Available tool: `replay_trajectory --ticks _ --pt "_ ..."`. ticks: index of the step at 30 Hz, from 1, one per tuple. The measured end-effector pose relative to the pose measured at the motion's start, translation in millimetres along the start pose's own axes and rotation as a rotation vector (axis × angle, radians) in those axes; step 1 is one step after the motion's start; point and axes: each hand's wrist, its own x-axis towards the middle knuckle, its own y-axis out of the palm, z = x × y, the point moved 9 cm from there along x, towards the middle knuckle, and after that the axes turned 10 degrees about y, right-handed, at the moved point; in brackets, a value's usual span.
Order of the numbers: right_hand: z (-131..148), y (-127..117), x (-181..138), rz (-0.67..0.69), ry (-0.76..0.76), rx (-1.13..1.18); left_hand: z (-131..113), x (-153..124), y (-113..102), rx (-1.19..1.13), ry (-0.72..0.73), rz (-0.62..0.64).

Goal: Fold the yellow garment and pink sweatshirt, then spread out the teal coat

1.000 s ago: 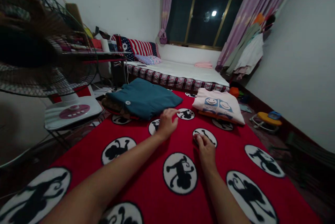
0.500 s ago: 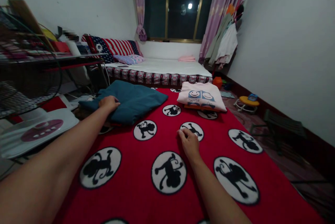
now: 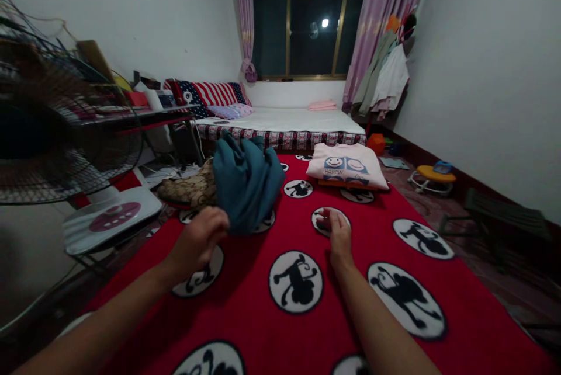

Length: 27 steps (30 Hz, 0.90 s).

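Your left hand [image 3: 202, 239] was closed on the teal garment [image 3: 246, 183], gripping its near edge; the cloth hung bunched and lifted off the red monkey-print blanket [image 3: 280, 316], above the blanket's left side. Under and behind it sat a tan patterned garment [image 3: 189, 190], unfolded by the look of it. Your right hand [image 3: 338, 236] lay pressed flat on the blanket, fingers together, holding nothing, just short of a white monkey circle.

Progress, my read: one pink smiley-print shirt [image 3: 346, 166] was already folded and stacked at the blanket's far end, on something orange. The teal piece was in hand but not laid out or folded. The tan one hadn't been touched. So roughly one done, two to go.

A fan [image 3: 56, 129] stood at the left, with a mattress [image 3: 284, 121] behind under the window.
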Motion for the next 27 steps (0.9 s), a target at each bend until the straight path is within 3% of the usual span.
replay_trajectory --ticks 1,3,4,6,10,12,16,20,22,24,27 --pt "-1.5 0.4 0.4 0.01 0.023 0.038 -8.5 -27.7 16.9 -0.052 0.033 0.155" --pt "-3.0 6.5 -0.1 0.058 0.04 0.047 -6.0 -75.0 33.3 -0.096 -0.016 0.312" --pt "-2.7 10.8 -0.8 0.082 0.028 0.018 0.9 -90.0 35.0 -0.102 -0.065 0.345" --pt "-1.2 18.6 -2.7 0.099 -0.02 -0.091 18.9 -97.8 22.8 -0.08 -0.169 0.282" --pt "1.7 37.5 -8.5 0.2 -0.137 -0.257 47.2 -56.6 -22.9 0.064 -0.319 -0.073" --pt "3.1 46.6 -13.0 0.319 -0.172 -0.262 53.5 -28.1 -25.5 0.105 -0.37 -0.165" --pt "3.4 45.0 -15.8 0.406 -0.125 -0.257 58.8 18.5 19.7 0.151 -0.476 -0.098" --pt "-10.0 52.0 -26.7 0.551 0.126 -0.205 65.4 39.4 73.3 0.137 -0.667 -0.042" --pt "-15.5 61.8 -41.7 0.663 0.251 -0.187 61.5 54.1 90.9 -0.029 -0.681 -0.094" --pt "-15.7 72.1 -60.7 0.812 0.328 -0.185 48.5 75.6 97.2 -0.239 -0.607 -0.167" --pt "-2.4 65.4 -67.9 0.855 0.291 -0.187 20.6 103.6 91.0 -0.637 -0.456 -0.243"
